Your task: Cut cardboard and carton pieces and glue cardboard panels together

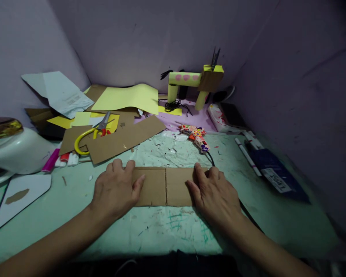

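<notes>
Your left hand (115, 188) lies flat, fingers spread, on the left end of a strip of cardboard (164, 186) at the middle of the green surface (161, 227). Your right hand (215, 192) presses flat on the strip's right end, so both hands are open and pinning it down rather than gripping it. A crease or cut line runs across the strip between your hands; you cannot tell which. Both ends of the strip are hidden under your palms.

At 1 o'clock from the strip lies a patterned glue gun (197, 136), its black cord (212, 159) passing behind your right hand. At 11 o'clock a larger cardboard piece (123, 140) lies just beside yellow-handled scissors (90, 132). At 12 o'clock, well back, stands a yellow paper animal figure (194, 82). At 3 o'clock white markers (246, 154) lie near a dark blue packet (276, 175), its label too blurred to read. A white object (14, 148) at 9 o'clock is cut off by the edge.
</notes>
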Motion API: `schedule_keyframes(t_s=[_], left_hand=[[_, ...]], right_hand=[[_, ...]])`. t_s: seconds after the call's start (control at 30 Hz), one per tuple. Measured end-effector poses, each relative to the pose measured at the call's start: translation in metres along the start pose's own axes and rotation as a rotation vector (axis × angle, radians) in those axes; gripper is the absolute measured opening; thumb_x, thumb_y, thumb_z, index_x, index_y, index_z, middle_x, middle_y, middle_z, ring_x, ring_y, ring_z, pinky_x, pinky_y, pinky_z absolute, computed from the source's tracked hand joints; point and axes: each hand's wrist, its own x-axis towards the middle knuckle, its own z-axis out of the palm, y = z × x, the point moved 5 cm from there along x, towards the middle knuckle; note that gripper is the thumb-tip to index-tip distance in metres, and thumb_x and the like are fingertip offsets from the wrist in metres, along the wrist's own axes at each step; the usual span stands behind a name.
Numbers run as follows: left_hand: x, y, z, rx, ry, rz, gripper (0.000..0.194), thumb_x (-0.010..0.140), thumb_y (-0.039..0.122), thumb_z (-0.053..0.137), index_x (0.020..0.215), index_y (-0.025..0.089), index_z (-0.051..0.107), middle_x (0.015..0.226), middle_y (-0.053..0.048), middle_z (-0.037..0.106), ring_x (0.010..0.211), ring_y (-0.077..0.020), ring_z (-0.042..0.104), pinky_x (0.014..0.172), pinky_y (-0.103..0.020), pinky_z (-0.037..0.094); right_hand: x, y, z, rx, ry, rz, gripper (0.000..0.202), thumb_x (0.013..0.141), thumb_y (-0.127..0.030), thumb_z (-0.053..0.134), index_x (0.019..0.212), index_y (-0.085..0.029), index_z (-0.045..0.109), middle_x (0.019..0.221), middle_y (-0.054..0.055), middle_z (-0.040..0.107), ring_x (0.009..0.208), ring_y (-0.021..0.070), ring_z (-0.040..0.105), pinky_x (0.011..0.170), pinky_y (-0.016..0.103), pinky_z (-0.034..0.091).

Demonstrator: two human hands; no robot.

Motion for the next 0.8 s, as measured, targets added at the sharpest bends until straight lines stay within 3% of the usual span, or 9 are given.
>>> schedule_keyframes(t_s=[0.2, 0.3, 0.37, 0.47, 0.63, 0.8], left_hand=[[-0.001, 0.001, 0.0, 0.001, 0.015, 0.007, 0.036, 0.088, 0.046, 0.035, 0.097, 0.016, 0.052, 0.085, -0.011, 0.049, 0.077, -0.0268, 0.053, 0.054, -0.031, 0.036], [-0.001, 0.0, 0.0, 0.003, 0.019, -0.002, 0.036, 0.088, 0.046, 0.036, 0.096, 0.015, 0.052, 0.086, -0.011, 0.05, 0.078, -0.0268, 0.053, 0.054, -0.031, 0.036], [-0.002, 0.0, 0.0, 0.001, 0.021, -0.008, 0.037, 0.088, 0.046, 0.035, 0.097, 0.015, 0.052, 0.086, -0.011, 0.05, 0.077, -0.0265, 0.053, 0.054, -0.031, 0.036], [-0.001, 0.0, 0.0, 0.001, 0.017, -0.008, 0.037, 0.088, 0.047, 0.034, 0.097, 0.015, 0.052, 0.087, -0.011, 0.05, 0.078, -0.0266, 0.052, 0.055, -0.032, 0.037], [-0.001, 0.0, 0.0, 0.014, 0.001, -0.017, 0.037, 0.088, 0.047, 0.034, 0.097, 0.016, 0.051, 0.089, -0.011, 0.051, 0.079, -0.0262, 0.052, 0.056, -0.031, 0.037], [-0.002, 0.001, 0.0, 0.018, 0.011, -0.016, 0.037, 0.088, 0.045, 0.034, 0.098, 0.015, 0.052, 0.089, -0.011, 0.051, 0.079, -0.0265, 0.052, 0.057, -0.032, 0.038]], right_hand=[[0.0, -0.004, -0.003, -0.05, 0.002, -0.027, 0.051, 0.092, -0.043, 0.03, 0.126, -0.009, 0.045, 0.087, 0.019, 0.057, 0.076, 0.0304, 0.055, 0.055, 0.037, 0.044], [0.001, -0.005, -0.002, -0.063, 0.006, -0.048, 0.049, 0.09, -0.043, 0.033, 0.125, -0.01, 0.045, 0.092, 0.02, 0.059, 0.078, 0.0327, 0.055, 0.058, 0.043, 0.046], [0.003, -0.006, -0.002, -0.035, 0.053, -0.097, 0.046, 0.09, -0.039, 0.035, 0.127, -0.013, 0.042, 0.106, 0.021, 0.059, 0.089, 0.0359, 0.054, 0.071, 0.054, 0.045], [0.005, -0.008, -0.001, 0.101, 0.114, -0.232, 0.044, 0.089, -0.033, 0.039, 0.13, -0.016, 0.039, 0.126, 0.019, 0.05, 0.112, 0.0388, 0.044, 0.094, 0.065, 0.031], [0.01, -0.016, -0.003, 0.434, -0.033, -0.58, 0.03, 0.09, -0.029, 0.043, 0.118, -0.021, 0.051, 0.118, 0.01, 0.054, 0.118, 0.027, 0.043, 0.108, 0.055, 0.02], [0.011, -0.016, -0.007, 0.565, -0.044, -0.813, 0.031, 0.094, -0.023, 0.039, 0.123, -0.019, 0.052, 0.122, 0.007, 0.06, 0.12, 0.0196, 0.046, 0.108, 0.045, 0.027]])
